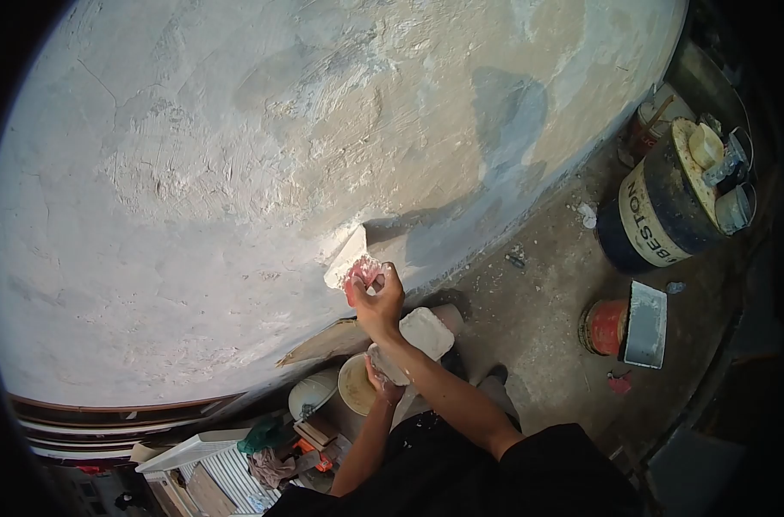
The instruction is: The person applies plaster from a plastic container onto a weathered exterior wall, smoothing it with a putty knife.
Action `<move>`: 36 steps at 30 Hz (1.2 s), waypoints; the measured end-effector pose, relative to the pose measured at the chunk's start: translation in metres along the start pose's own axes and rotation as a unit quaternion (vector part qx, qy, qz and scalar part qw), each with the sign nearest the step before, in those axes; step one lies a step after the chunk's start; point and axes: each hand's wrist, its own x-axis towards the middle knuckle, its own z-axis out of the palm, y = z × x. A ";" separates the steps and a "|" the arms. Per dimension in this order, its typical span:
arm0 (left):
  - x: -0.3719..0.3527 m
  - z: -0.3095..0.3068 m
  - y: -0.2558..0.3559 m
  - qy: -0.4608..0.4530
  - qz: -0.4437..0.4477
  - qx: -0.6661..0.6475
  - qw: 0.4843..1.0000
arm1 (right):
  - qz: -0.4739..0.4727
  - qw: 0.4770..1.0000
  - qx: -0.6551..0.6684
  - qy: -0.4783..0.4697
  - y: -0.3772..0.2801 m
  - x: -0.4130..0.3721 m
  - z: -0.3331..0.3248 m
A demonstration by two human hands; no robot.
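Patchy grey-and-tan wall (237, 172) fills the view from 9 to 1 o'clock. Right hand (381, 302) is clenched round a red-handled scraper (347, 257), its blade at the wall at 11 o'clock of the fist. Left hand (383, 383) grips a putty board (422, 334), just beside at 5 o'clock.

Risk: the tilted board may shed putty onto the floor (538, 302), and a steep blade may gouge the coat.

Left fingers are largely hidden. Blade contact is unclear, and the clutter at 7 o'clock is indistinct.
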 end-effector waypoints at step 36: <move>-0.006 0.000 -0.007 -0.043 -0.018 0.043 0.998 | 0.013 0.986 0.166 0.023 -0.022 0.062 0.031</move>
